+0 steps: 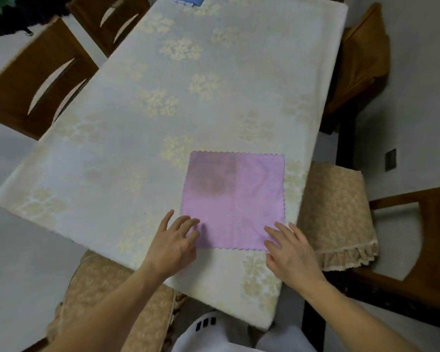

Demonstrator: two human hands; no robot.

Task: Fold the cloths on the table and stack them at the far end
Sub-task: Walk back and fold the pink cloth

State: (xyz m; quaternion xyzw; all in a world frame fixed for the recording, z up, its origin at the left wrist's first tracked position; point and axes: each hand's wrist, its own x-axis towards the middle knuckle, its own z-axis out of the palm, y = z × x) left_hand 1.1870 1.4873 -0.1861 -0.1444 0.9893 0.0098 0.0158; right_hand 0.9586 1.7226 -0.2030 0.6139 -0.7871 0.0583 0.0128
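A pink square cloth [235, 199] with scalloped edges lies flat and unfolded near the front right of the table [127, 148]. It has a darker stain on its left half. My left hand [174, 243] sits at the cloth's near left corner, fingers spread and loosely bent, fingertips touching its edge. My right hand [288, 251] rests at the near right corner with straight fingers on the cloth. At the far end of the table a blue folded cloth [187, 0] shows partly, cut off by the frame's top.
The table wears a cream cloth with floral print. Wooden chairs [36, 82] stand along the left; cushioned chairs [338, 212] stand at the right and near the front. A white basket [208, 334] sits below the front edge.
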